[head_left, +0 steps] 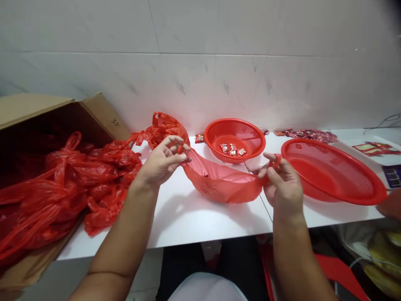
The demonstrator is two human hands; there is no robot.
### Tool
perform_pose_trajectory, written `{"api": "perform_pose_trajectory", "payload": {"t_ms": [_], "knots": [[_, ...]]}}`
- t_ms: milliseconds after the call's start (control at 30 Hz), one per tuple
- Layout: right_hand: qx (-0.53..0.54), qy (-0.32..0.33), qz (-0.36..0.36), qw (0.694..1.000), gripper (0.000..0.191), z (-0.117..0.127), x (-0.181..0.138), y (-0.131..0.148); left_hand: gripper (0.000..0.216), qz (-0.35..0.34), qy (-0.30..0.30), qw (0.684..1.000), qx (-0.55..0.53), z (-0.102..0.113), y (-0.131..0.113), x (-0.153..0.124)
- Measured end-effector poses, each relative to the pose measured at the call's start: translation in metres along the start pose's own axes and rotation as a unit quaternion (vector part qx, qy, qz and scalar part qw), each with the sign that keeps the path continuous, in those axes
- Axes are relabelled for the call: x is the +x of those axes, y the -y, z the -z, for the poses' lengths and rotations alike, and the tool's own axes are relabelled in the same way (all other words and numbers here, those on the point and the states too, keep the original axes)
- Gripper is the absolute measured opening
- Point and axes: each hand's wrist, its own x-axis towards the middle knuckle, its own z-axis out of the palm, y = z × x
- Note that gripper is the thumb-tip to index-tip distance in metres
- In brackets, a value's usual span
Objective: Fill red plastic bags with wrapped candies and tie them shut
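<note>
Between my two hands a thin red plastic bag is stretched wide, its mouth facing up and its belly hanging just above the white table. My left hand pinches one handle of the bag. On the other side my right hand grips the opposite handle, with the plastic looped round the fingers. A small dark red bit shows inside the bag, too little of it to name. Behind the bag stands a round red plastic basket with several small wrapped packets on its bottom.
A cardboard box on its side at left spills knotted red plastic bags. Another red bag lies near the wall. At right stand a larger red basket and a white tray. One packet lies beside the round basket.
</note>
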Motion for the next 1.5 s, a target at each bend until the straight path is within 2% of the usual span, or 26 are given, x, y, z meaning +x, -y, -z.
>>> {"api": "perform_pose_trajectory", "payload": {"t_ms": [100,167,233,300,367,433,467,533,600,667,733,833,900,933,1000,1033,1067,1133,1200,1267,1367,1500], "knots": [[0.009,0.058,-0.054,0.997,0.04,-0.013,0.007,-0.006,0.04,-0.019,0.072,0.992,0.101,0.001,-0.016,-0.003],[-0.014,0.132,-0.117,0.984,0.047,-0.026,0.014,-0.008,0.037,-0.008,0.113,0.976,0.185,-0.005,-0.024,-0.003],[-0.068,0.226,-0.147,0.961,0.061,-0.043,0.021,-0.008,0.031,-0.013,0.131,0.953,0.274,-0.018,-0.029,-0.002],[-0.14,0.309,-0.129,0.932,0.071,-0.064,0.024,-0.004,0.019,-0.059,0.138,0.921,0.359,-0.037,-0.033,-0.001],[-0.19,0.355,-0.086,0.911,0.059,-0.085,0.026,0.001,0.007,-0.12,0.154,0.886,0.422,-0.057,-0.036,-0.001],[-0.216,0.371,-0.058,0.901,0.029,-0.1,0.028,0.003,0.006,-0.168,0.167,0.862,0.448,-0.071,-0.038,-0.001],[-0.221,0.375,-0.066,0.898,0.021,-0.104,0.029,0.004,0.009,-0.181,0.165,0.859,0.449,-0.074,-0.038,-0.001],[-0.212,0.374,-0.124,0.894,0.034,-0.105,0.032,0.003,0.026,-0.184,0.147,0.867,0.438,-0.072,-0.035,-0.002],[-0.181,0.354,-0.201,0.895,0.053,-0.1,0.034,0.001,0.037,-0.153,0.135,0.886,0.416,-0.06,-0.024,-0.005],[-0.151,0.327,-0.247,0.9,0.066,-0.095,0.035,-0.003,0.028,-0.112,0.122,0.902,0.399,-0.046,-0.008,-0.009],[-0.139,0.32,-0.27,0.898,0.07,-0.093,0.034,-0.008,0.019,-0.099,0.072,0.913,0.389,-0.035,0.01,-0.016],[-0.105,0.303,-0.29,0.902,0.068,-0.096,0.032,-0.014,0.02,-0.135,-0.02,0.921,0.364,-0.032,0.031,-0.03],[-0.08,0.29,-0.288,0.909,0.066,-0.096,0.032,-0.013,0.018,-0.155,-0.033,0.933,0.322,-0.035,0.042,-0.037],[-0.075,0.296,-0.277,0.911,0.065,-0.095,0.033,-0.01,0.031,-0.155,-0.026,0.943,0.294,-0.038,0.048,-0.039],[-0.084,0.345,-0.238,0.904,0.062,-0.09,0.035,-0.003,0.071,-0.122,0.014,0.965,0.23,-0.043,0.058,-0.041],[-0.098,0.38,-0.213,0.895,0.058,-0.087,0.037,0.0,0.083,-0.092,0.047,0.974,0.2,-0.045,0.062,-0.04],[-0.117,0.414,-0.187,0.883,0.052,-0.082,0.038,0.003,0.085,-0.06,0.081,0.979,0.175,-0.046,0.066,-0.039],[-0.159,0.458,-0.137,0.864,0.031,-0.074,0.038,0.007,0.07,-0.012,0.129,0.981,0.143,-0.046,0.069,-0.036],[-0.196,0.45,-0.087,0.867,0.018,-0.066,0.035,0.005,0.058,0.025,0.146,0.98,0.13,-0.042,0.068,-0.033],[-0.235,0.413,-0.027,0.879,0.021,-0.061,0.03,-0.001,0.052,0.067,0.156,0.98,0.106,-0.038,0.067,-0.031],[-0.285,0.358,0.089,0.885,0.029,-0.058,0.018,-0.02,0.038,0.115,0.156,0.981,0.015,-0.034,0.073,-0.028],[-0.327,0.295,0.261,0.859,0.037,-0.06,0.004,-0.049,0.034,0.156,0.133,0.976,-0.078,-0.034,0.089,-0.027]]}}
